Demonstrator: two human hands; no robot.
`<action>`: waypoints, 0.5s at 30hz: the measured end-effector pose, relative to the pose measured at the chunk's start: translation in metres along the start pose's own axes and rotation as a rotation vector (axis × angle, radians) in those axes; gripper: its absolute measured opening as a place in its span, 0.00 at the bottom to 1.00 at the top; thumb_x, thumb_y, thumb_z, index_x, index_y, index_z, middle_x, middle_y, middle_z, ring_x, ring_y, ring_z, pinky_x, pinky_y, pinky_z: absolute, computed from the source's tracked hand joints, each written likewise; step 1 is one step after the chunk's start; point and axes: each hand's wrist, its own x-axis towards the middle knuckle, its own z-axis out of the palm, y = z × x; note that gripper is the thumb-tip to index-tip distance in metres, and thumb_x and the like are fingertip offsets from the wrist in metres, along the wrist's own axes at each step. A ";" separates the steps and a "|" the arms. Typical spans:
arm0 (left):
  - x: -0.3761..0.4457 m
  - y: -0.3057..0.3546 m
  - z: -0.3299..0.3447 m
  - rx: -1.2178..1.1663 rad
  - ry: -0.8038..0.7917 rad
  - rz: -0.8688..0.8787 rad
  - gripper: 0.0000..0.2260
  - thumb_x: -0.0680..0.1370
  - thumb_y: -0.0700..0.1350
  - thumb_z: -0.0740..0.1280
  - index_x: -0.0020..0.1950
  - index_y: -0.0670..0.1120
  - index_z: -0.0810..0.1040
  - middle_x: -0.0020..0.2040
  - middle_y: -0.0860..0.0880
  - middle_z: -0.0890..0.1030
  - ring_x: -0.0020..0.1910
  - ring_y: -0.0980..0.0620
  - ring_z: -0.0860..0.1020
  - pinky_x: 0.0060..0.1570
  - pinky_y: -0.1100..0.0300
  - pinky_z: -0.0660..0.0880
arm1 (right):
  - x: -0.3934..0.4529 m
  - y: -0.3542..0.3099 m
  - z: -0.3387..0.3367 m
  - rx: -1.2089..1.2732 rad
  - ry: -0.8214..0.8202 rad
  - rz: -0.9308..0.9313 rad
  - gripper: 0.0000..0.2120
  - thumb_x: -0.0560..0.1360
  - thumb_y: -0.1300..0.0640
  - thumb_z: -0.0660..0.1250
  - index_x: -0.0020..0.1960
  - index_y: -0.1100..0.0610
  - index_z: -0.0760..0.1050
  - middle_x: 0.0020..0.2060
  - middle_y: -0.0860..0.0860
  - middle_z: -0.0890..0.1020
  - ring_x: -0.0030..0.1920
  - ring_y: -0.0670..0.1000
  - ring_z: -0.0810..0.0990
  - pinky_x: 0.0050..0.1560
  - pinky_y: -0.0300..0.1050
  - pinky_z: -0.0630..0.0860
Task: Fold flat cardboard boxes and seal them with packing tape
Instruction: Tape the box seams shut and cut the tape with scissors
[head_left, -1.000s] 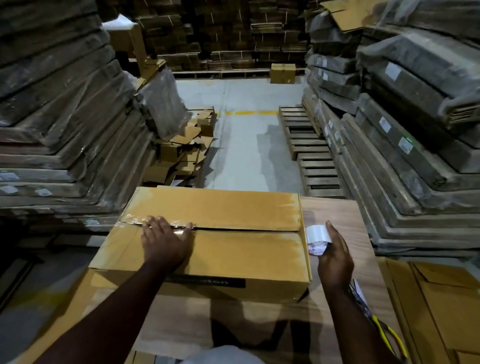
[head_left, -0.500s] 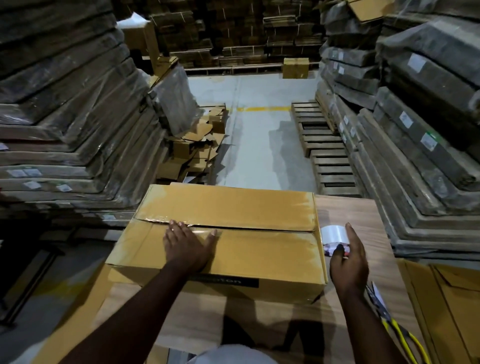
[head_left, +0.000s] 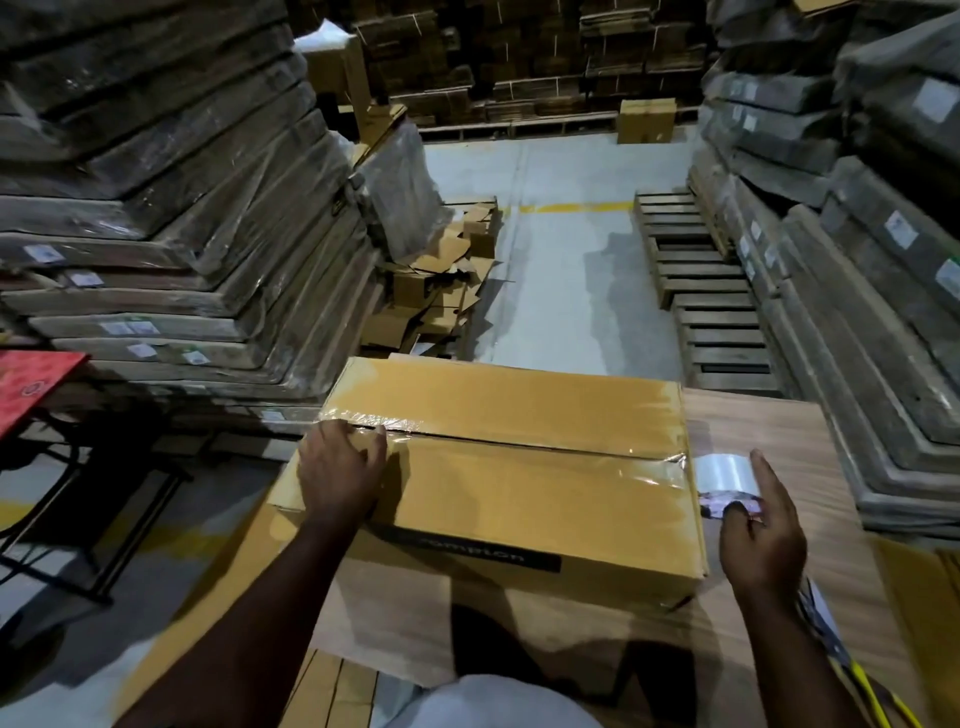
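Observation:
A closed cardboard box (head_left: 519, 488) stands on the wooden table (head_left: 779, 447), its two top flaps meeting at a centre seam under a clear tape strip (head_left: 519, 444). My left hand (head_left: 340, 475) lies flat on the box's left end, fingers pressing the tape near the seam. Just off the box's right edge my right hand (head_left: 761, 530) grips a roll of clear packing tape (head_left: 724, 473), with tape still running from the roll onto the box's right corner.
Wrapped stacks of flat cardboard (head_left: 171, 234) rise at left and more stacks (head_left: 857, 260) at right. Wooden pallets (head_left: 711, 306) and loose cardboard scraps (head_left: 441, 291) lie on the floor ahead. A red-topped stand (head_left: 31, 389) is at far left. Scissors with yellow handles (head_left: 852, 670) lie by my right wrist.
My left hand slid left along the seam toward the box's left end. The right hand kept the tape roll beside the right edge. The view swung left.

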 end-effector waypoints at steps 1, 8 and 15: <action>0.006 -0.006 0.000 0.023 -0.004 -0.028 0.27 0.79 0.66 0.65 0.64 0.43 0.73 0.62 0.41 0.75 0.64 0.38 0.73 0.62 0.42 0.71 | 0.000 -0.002 0.000 0.032 -0.001 0.001 0.31 0.73 0.60 0.59 0.76 0.48 0.73 0.74 0.53 0.76 0.73 0.57 0.74 0.68 0.49 0.72; 0.016 -0.013 0.007 0.074 -0.232 0.098 0.35 0.81 0.68 0.60 0.80 0.47 0.63 0.82 0.43 0.60 0.82 0.42 0.57 0.78 0.35 0.51 | 0.003 -0.028 0.009 0.266 0.015 0.202 0.26 0.84 0.46 0.62 0.80 0.52 0.67 0.76 0.53 0.73 0.71 0.51 0.73 0.71 0.48 0.69; -0.008 0.009 0.015 0.111 -0.436 0.355 0.42 0.80 0.74 0.40 0.85 0.48 0.45 0.85 0.49 0.44 0.84 0.49 0.42 0.81 0.41 0.43 | 0.002 -0.046 0.021 0.246 0.124 0.474 0.36 0.76 0.41 0.76 0.77 0.52 0.67 0.64 0.55 0.79 0.58 0.58 0.81 0.63 0.53 0.78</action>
